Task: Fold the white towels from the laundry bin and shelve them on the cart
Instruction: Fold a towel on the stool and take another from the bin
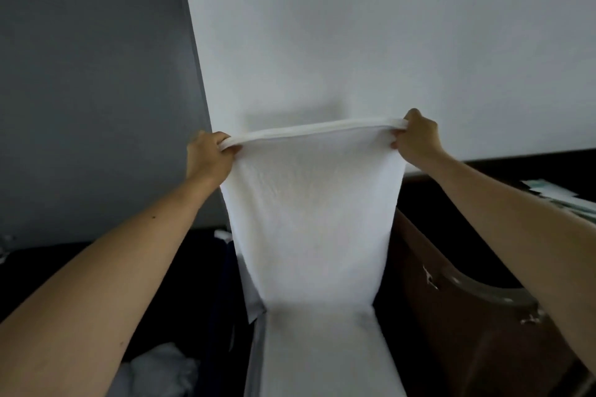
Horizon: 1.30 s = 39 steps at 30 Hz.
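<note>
Holding the white towel point(312, 219) up by its top edge, I had my left hand point(209, 155) curled tight round the left corner and my right hand point(416, 135) pinching the right one, both clamped on the bunched hem at mid-frame in front of the white wall point(354, 26). From the head view, the cloth hung flat between my fists. Its lower part bent toward me at bottom centre and lay along a flat surface I could not identify. A crumpled white cloth point(161, 371) sat in the dark lower left, possibly more laundry. A brown piece of furniture point(451, 316) filled the lower right, and I could not pick out the cart.

I judged this to be the lengthwise fold. To do it well, I needed both corners level and equally taut, so the top hem would come down square onto the far end. The side edges had to stack without skew before I let go and smoothed the crease.
</note>
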Tool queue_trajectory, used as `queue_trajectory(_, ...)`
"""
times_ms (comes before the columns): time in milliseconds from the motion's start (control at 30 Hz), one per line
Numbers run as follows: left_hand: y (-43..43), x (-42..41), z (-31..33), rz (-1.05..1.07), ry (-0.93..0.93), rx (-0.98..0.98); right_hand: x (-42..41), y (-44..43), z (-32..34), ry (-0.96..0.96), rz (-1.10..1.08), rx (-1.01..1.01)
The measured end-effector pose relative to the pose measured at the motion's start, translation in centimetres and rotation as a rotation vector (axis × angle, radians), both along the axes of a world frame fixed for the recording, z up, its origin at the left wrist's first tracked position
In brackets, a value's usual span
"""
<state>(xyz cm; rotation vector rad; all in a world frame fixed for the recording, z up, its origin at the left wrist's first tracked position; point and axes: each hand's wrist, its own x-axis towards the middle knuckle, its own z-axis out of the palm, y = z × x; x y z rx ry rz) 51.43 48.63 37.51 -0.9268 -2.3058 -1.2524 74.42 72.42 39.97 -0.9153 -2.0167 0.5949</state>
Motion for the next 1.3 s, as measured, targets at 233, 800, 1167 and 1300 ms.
queue_trajectory(233,-6.0,5.8,-1.9,-0.058,0.010,0.006,6.4,-6.9,-2.2,0.028,-0.022,-0.027)
queue_trajectory(800,-16.0,20.9,-7.1,0.042,-0.133,-0.027,19.4,-14.8,-6.7,-0.130,0.143,-0.151)
queue_trajectory(1167,-16.4,24.3,-12.4,0.056,-0.235,-0.154,22.7,-14.8,-11.6,-0.502,0.186,-0.278)
queue_trajectory(1300,-15.4,21.8,-14.2,0.069,-0.341,-0.222,20.1,-13.7,-13.3,-0.543,0.186,-0.334)
